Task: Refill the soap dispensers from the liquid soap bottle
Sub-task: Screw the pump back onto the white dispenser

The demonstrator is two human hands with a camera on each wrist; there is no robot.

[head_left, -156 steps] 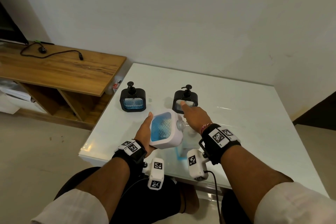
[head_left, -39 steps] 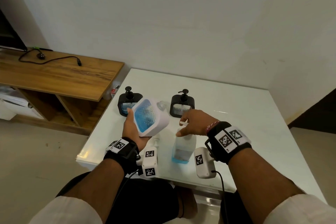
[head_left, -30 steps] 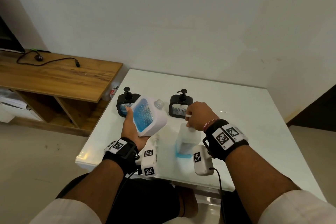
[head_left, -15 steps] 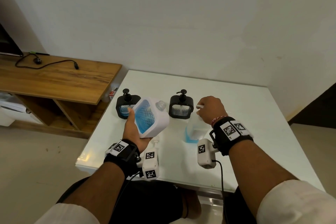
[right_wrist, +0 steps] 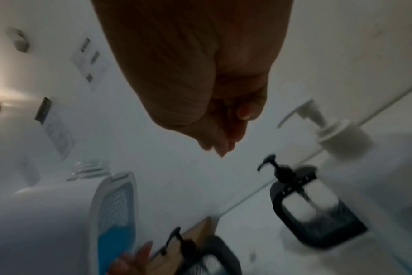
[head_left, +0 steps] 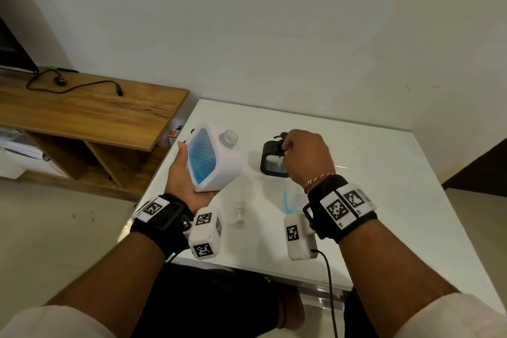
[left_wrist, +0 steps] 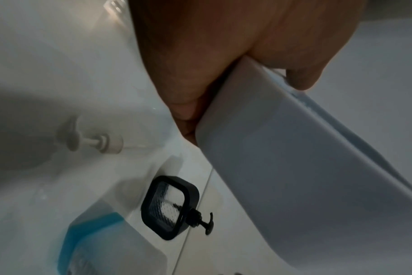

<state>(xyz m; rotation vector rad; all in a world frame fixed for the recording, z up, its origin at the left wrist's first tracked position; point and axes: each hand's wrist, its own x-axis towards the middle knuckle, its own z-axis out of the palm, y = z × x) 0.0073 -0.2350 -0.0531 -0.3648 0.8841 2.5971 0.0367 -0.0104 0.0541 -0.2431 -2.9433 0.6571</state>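
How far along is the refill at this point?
Done, apparently: the white dispenser, gripped by the left hand, holds blue soap; its pump lies on the table. In hand: the right hand reaches for the near-empty black dispenser, pump still on. Left: recapping the white one, filling that one.

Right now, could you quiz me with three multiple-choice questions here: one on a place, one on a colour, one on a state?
1. Where is the white pump? A) on the table B) on the floor C) on the wooden shelf
2. What colour is the liquid in the white dispenser? A) green B) blue C) red
3. How is the white dispenser? A) standing upright B) capped C) tilted in the left hand, neck open
Answers: 1 A, it lies between the wrists; 2 B, blue shows through its window; 3 C, the hand holds it tilted, neck bare.
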